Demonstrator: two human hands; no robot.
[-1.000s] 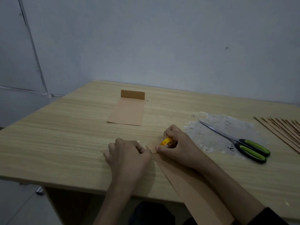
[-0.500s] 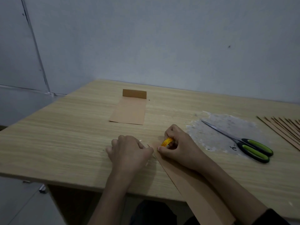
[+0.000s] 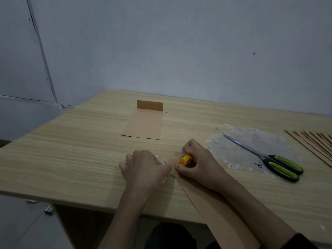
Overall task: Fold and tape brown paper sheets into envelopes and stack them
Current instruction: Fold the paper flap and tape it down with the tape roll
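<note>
My right hand [image 3: 199, 164] has its fingers [image 3: 188, 146] curled round the yellow tape roll [image 3: 185, 159], pressed onto the far end of the folded paper [image 3: 215, 209]. That end lies directly under these fingers; the paper's long axis runs back from them toward me and off the table [image 3: 71, 150] edge. My left hand [image 3: 143, 166] sits just beside the end, knuckles up, fingers tucked; I cannot tell whether they pinch the tape. I judge the tape must cross leftward.
</note>
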